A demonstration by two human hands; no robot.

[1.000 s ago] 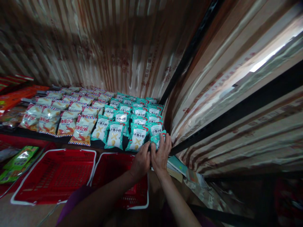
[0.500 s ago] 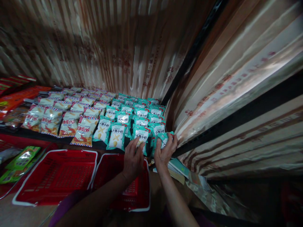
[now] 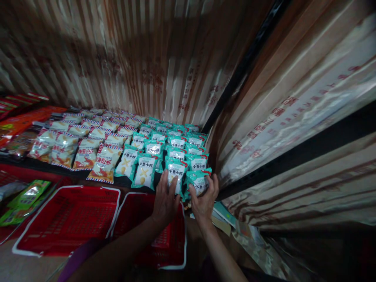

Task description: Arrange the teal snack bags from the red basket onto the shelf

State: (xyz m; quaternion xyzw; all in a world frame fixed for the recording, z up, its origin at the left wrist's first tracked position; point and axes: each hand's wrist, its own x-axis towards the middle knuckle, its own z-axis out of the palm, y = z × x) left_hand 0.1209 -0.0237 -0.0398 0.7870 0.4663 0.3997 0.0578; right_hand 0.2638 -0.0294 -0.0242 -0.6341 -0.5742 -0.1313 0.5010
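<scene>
My right hand (image 3: 206, 197) grips a teal-and-white snack bag (image 3: 199, 181) at the front right of the display, thumb on its left part and fingers at its right edge. The bag leans back with its printed front up. Close by, my left hand (image 3: 166, 199) rests its fingers against the lower left of the neighbouring teal snack bag (image 3: 176, 169). Those fingers are apart and do not close round it. Behind both hands, more teal bags (image 3: 154, 148) stand in rows on a dark shelf (image 3: 125, 181).
White-and-orange snack bags (image 3: 102, 162) fill the shelf to the left. Below the shelf sit two red baskets, one at left (image 3: 69, 219) and one (image 3: 133, 209) under my left arm. A dark post (image 3: 226, 98) and printed curtain (image 3: 264, 129) bound the right side.
The bag in my right hand has tipped so its printed front shows more, and it sits slightly lower. My left hand has shifted a little left on the neighbouring bag.
</scene>
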